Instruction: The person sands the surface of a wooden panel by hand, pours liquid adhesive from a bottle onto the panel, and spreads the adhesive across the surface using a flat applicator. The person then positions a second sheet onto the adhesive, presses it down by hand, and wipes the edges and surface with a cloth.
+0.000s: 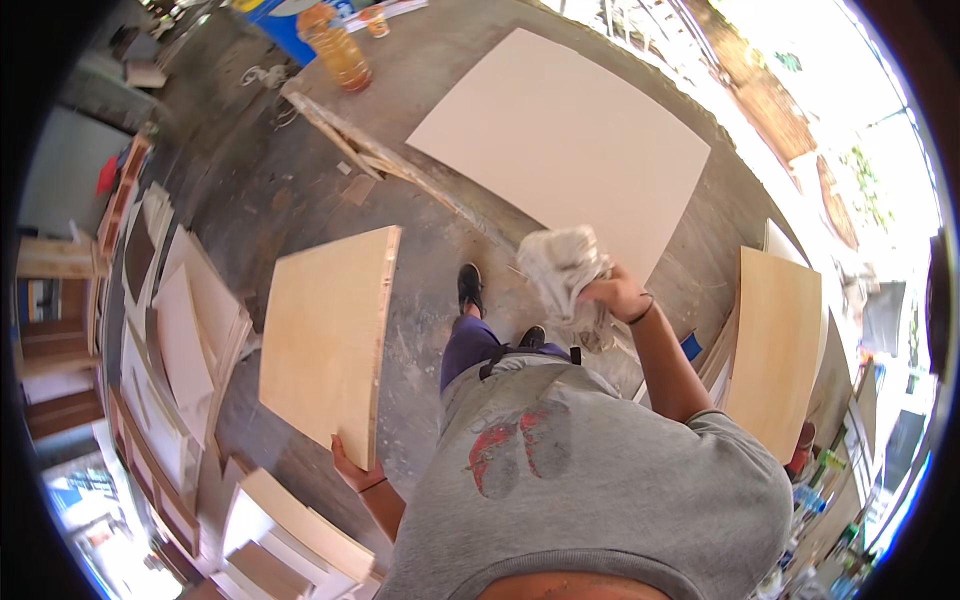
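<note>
A thick, pale wooden board stands tilted at my left side. My left hand grips its near lower edge, with the fingers on the face and the rest of the hand partly behind. Out in front of my right hip, my right hand is closed on a crumpled whitish cloth, which bunches up past the fingers and hangs down below them. Beyond the cloth lies a large, flat, off-white sheet, and the cloth overlaps its near edge in view. The two hands are well apart.
Panels lean in stacks along the left, with more boards at the lower left. A wooden panel leans at right. Ahead are a wood strip, a bottle of amber liquid and a blue container. Several bottles stand lower right.
</note>
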`<state>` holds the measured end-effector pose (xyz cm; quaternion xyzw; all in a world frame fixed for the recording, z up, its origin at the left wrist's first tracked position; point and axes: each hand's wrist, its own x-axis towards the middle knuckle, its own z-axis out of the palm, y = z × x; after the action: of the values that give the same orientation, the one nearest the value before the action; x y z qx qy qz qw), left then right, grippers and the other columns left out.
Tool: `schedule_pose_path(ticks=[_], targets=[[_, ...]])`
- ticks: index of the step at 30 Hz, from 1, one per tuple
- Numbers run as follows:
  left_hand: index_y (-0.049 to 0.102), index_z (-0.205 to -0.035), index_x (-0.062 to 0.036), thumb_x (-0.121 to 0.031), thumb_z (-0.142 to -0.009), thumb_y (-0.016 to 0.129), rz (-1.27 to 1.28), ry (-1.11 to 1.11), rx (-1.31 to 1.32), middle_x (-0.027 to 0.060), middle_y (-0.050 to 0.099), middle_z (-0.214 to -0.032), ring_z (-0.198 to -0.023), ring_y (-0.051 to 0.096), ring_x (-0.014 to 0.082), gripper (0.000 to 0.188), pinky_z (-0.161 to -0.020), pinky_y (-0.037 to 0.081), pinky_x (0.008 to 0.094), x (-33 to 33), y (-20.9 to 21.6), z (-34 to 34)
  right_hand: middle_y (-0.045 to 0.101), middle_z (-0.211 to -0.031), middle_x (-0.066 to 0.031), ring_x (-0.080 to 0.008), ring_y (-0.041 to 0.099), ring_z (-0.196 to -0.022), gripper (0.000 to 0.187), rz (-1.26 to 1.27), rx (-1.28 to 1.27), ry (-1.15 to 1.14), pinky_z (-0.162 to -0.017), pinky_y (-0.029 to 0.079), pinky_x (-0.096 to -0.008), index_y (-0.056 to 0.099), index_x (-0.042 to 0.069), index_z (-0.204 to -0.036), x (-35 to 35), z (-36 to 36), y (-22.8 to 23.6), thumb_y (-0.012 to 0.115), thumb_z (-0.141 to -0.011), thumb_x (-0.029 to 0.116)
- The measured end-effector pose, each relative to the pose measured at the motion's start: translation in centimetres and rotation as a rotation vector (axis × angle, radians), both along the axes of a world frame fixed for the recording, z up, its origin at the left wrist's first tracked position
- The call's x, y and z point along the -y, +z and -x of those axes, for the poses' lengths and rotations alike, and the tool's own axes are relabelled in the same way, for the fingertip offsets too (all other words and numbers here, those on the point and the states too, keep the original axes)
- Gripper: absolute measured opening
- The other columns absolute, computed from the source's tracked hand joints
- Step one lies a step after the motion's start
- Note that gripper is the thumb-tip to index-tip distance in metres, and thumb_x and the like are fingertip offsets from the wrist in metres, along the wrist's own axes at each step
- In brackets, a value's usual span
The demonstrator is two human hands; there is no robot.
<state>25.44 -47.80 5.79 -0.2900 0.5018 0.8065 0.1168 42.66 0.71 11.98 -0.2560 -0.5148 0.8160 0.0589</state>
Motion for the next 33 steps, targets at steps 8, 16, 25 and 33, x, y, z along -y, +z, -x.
schedule_pose_path(ticks=[8, 16, 25, 33], targets=[[0.043, -0.128, 0.0023, -0.025, -0.091, 0.049, -0.281, -0.313, -0.200, 0.0157, 0.055, -0.120, -0.108, 0.056, 0.0288, 0.046, -0.092, 0.046, 0.0395, -4.0, 5.1, -7.2, 0.064, -0.105, -0.0083, -0.0175, 0.058, -0.096, 0.052, -0.072, -0.181, 0.248, -0.086, 0.046, -0.0300, 0.056, -0.003, -0.112, 0.4, -6.1, 2.5, 0.069, -0.062, -0.005], [0.038, -0.133, 0.0009, -0.021, -0.091, 0.048, -0.387, -0.597, -0.321, 0.0157, 0.050, -0.127, -0.115, 0.051, 0.0288, 0.049, -0.097, 0.041, 0.0404, -14.3, 5.9, -6.0, 0.062, -0.110, -0.0092, -0.0187, 0.059, -0.099, 0.058, -0.133, -0.122, 0.028, -0.090, 0.045, -0.0306, 0.055, -0.004, -0.116, 0.9, -15.0, 3.2, 0.068, -0.060, 0.001], [0.043, -0.123, 0.0011, -0.015, -0.091, 0.048, -0.339, -0.821, -0.539, 0.0127, 0.054, -0.119, -0.106, 0.056, 0.0247, 0.037, -0.088, 0.048, 0.0376, -32.2, 5.6, -5.8, 0.061, -0.113, -0.0117, -0.0212, 0.059, -0.103, 0.068, -0.126, -0.070, -0.467, -0.093, 0.045, -0.0334, 0.052, -0.006, -0.120, 6.4, -25.5, 4.8, 0.062, -0.053, 0.003], [0.039, -0.123, 0.0031, -0.017, -0.092, 0.045, -0.417, -0.923, -0.358, 0.0133, 0.051, -0.121, -0.108, 0.053, 0.0225, 0.038, -0.087, 0.047, 0.0342, -39.6, 2.8, -6.8, 0.062, -0.109, -0.0090, -0.0188, 0.059, -0.099, 0.059, -0.105, 0.036, -0.628, -0.090, 0.045, -0.0322, 0.054, -0.003, -0.118, 10.2, -28.2, 4.2, 0.065, -0.061, 0.005]])
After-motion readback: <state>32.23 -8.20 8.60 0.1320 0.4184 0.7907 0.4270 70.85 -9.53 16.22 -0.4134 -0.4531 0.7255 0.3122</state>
